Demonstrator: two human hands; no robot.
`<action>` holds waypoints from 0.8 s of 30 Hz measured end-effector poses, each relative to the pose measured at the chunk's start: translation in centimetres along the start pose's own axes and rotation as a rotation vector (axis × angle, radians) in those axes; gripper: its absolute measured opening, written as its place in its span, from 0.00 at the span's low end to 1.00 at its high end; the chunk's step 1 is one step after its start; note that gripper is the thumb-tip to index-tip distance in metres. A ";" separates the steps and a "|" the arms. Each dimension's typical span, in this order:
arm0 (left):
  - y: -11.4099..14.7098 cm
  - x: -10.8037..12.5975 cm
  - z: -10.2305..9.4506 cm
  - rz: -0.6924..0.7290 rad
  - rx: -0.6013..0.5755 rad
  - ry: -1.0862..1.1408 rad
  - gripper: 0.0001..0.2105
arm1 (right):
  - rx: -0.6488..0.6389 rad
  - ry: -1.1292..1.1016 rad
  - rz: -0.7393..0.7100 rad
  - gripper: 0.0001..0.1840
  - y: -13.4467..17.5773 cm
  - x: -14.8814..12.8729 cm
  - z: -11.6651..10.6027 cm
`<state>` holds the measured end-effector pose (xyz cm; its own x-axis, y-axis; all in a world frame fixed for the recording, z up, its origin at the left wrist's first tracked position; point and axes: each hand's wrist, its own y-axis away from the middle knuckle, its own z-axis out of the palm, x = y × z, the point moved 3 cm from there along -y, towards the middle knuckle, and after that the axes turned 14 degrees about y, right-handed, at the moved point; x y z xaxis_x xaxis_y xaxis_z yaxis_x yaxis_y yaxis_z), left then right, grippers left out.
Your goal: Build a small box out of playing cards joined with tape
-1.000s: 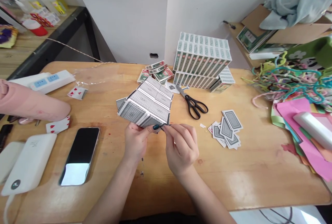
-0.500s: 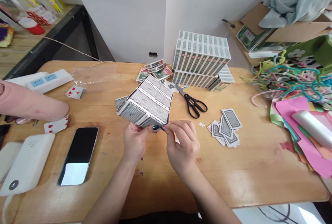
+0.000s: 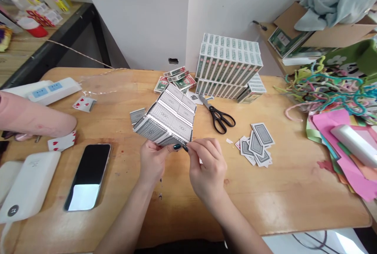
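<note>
A boxy model built from grey-backed playing cards (image 3: 171, 114) is held up over the table, tilted, with its ridged top toward me. My left hand (image 3: 153, 159) grips its near lower edge, the thumb with a dark green nail lying along it. At the model's near right corner, the thumb and forefinger of my right hand (image 3: 208, 163) are pinched together on the edge. Whether a small piece sits in that pinch is hidden. Black-handled scissors (image 3: 220, 118) lie open just beyond my right hand. A loose pile of cards (image 3: 257, 146) rests to the right.
Stacked card boxes (image 3: 229, 63) stand at the back, with several loose packs (image 3: 175, 80) beside them. On the left are a phone (image 3: 88, 177), a white power bank (image 3: 31, 185), a pink bottle (image 3: 37, 114) and a power strip (image 3: 55, 90). Pipe cleaners (image 3: 332, 89) and coloured paper (image 3: 350, 156) cover the right side.
My hands and the card model stay nearly in place. My right fingertips have shifted very slightly along the corner, and the view has moved a little.
</note>
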<state>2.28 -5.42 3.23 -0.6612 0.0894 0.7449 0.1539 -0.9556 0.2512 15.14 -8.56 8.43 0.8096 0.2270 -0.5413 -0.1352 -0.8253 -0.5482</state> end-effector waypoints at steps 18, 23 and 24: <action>0.6 0.7 2.4 0.011 0.081 0.068 0.11 | 0.247 0.135 -0.164 0.13 0.5 0.2 0.3; 0.6 0.4 1.7 0.015 0.098 0.039 0.13 | 0.170 0.058 -0.146 0.10 -1.0 0.5 -0.4; 0.6 0.4 1.7 0.018 0.100 0.034 0.13 | 0.156 0.052 -0.144 0.10 -1.0 0.5 -0.4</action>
<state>3.34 -5.48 4.70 -0.6817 0.0613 0.7290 0.2375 -0.9240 0.2997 15.88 -7.80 9.01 0.8550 0.3064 -0.4184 -0.0993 -0.6951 -0.7120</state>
